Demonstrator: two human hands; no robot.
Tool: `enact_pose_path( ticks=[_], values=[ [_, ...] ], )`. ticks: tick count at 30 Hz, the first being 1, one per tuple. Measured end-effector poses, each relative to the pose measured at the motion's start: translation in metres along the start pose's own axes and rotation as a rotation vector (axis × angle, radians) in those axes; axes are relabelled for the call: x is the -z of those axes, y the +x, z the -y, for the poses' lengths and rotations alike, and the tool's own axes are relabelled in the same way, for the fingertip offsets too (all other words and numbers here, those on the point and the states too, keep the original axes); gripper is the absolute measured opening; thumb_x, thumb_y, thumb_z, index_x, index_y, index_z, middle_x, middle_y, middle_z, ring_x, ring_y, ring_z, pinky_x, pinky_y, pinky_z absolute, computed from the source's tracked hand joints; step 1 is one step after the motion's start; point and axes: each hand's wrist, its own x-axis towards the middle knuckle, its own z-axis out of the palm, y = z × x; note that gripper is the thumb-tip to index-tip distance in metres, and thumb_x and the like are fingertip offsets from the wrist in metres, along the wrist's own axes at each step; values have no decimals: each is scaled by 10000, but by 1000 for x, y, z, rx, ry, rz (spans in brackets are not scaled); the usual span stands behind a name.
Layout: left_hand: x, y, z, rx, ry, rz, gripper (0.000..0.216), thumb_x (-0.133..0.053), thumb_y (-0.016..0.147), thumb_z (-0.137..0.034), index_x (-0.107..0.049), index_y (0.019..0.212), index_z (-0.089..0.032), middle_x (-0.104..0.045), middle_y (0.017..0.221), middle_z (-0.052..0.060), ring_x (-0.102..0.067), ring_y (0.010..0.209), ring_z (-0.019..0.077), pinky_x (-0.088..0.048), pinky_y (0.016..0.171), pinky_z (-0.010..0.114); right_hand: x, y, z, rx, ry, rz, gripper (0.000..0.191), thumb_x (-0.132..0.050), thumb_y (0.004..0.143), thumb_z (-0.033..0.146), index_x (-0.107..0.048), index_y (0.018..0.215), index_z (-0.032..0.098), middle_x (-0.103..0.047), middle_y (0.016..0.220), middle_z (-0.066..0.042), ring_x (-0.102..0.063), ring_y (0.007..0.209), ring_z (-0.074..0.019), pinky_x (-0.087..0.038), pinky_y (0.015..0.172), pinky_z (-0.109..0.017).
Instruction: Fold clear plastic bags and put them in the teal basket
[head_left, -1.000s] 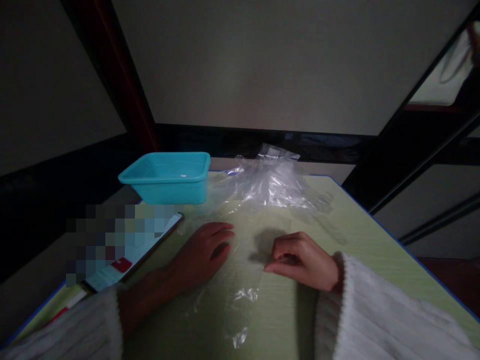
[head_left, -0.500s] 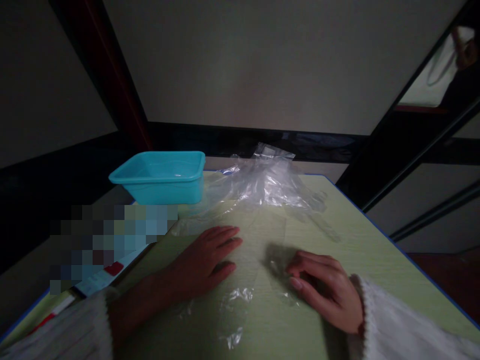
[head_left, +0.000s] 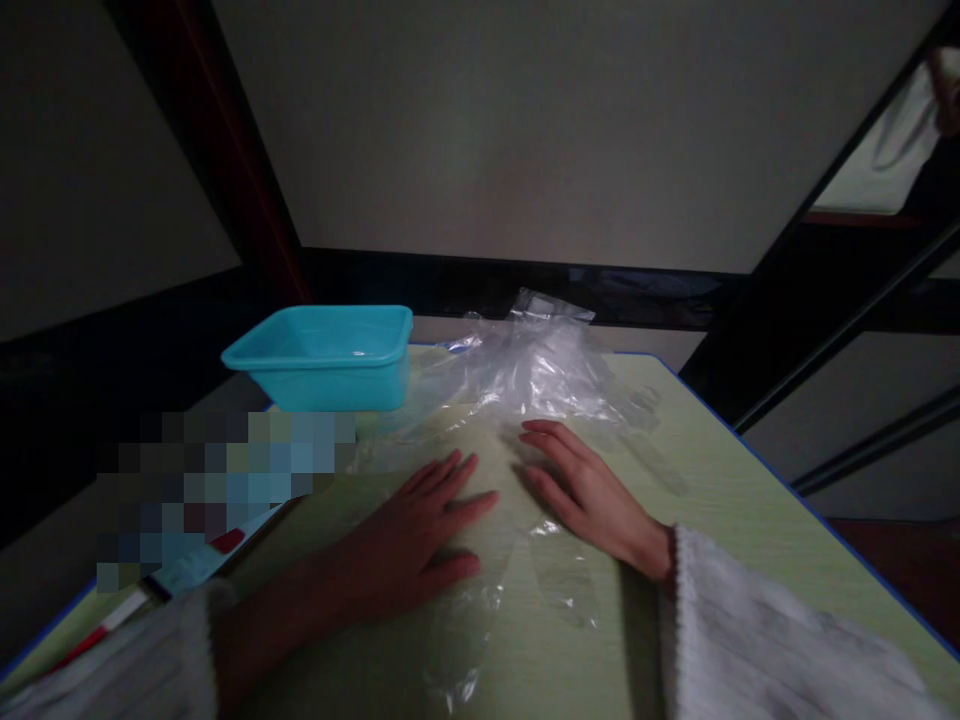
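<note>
Near the front of the counter (head_left: 720, 500), both hands now lie flat and spread, palms down, on a thin clear plastic sheet (head_left: 555, 570). The right hand (head_left: 589, 495), curled with fingertips pinching at the film a second ago, has opened and slid forward and inward, so it rests just beside the left hand (head_left: 420, 530), which has flattened out a little further. Neither grips anything; they press the film against the surface, which reads as smoothing it rather than picking at it. Beyond the fingertips sits a crumpled heap of clear plastic bags (head_left: 536, 375), with a turquoise tub (head_left: 322, 365) to its left, both unmoved.
</note>
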Motion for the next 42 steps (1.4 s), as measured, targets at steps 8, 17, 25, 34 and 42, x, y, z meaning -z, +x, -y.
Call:
enact_pose_path(
  ticks=[8,17,25,34,42],
  values=[
    [8,-2,5,-49,0,78,544,-427,889,-470,-327,1376,-250,-150,1489,125,-104,1361,322,-198,1066,526,3,-2,6,112,-168,450,809,-413,853,560,-232,1389,-18,-190,1452,-241,-150,1355,-294,-184,1091,-482],
    [8,-4,11,-66,3,79,589,-453,864,-506,-306,1383,-269,-129,1495,113,-82,1362,333,-166,1066,547,3,-9,18,2,-141,532,864,-405,811,637,-230,1404,33,-168,1454,-232,-115,1354,-319,-147,1076,-545],
    [8,2,-3,-21,-41,-111,399,-435,898,-388,-531,1220,-173,-378,1408,132,-306,1317,276,-237,1075,507,4,-10,31,-45,-127,350,710,-363,881,538,-319,1367,23,-309,1416,-219,-286,1315,-299,-226,1064,-539],
    [-10,15,-22,18,11,-66,460,-402,886,-241,-381,1315,-73,-318,1428,186,-245,1341,261,-274,1079,461,-9,-2,22,16,-74,248,471,-328,938,299,-375,1344,63,-375,1396,-181,-356,1287,-241,-302,1067,-446],
    [-11,13,-16,19,114,29,558,-444,872,-412,-310,1381,-226,-206,1481,151,-87,1361,351,-158,1045,604,-4,-2,18,-3,-117,496,841,-443,831,575,-212,1400,1,-196,1449,-234,-143,1351,-303,-178,1092,-500]
  ],
)
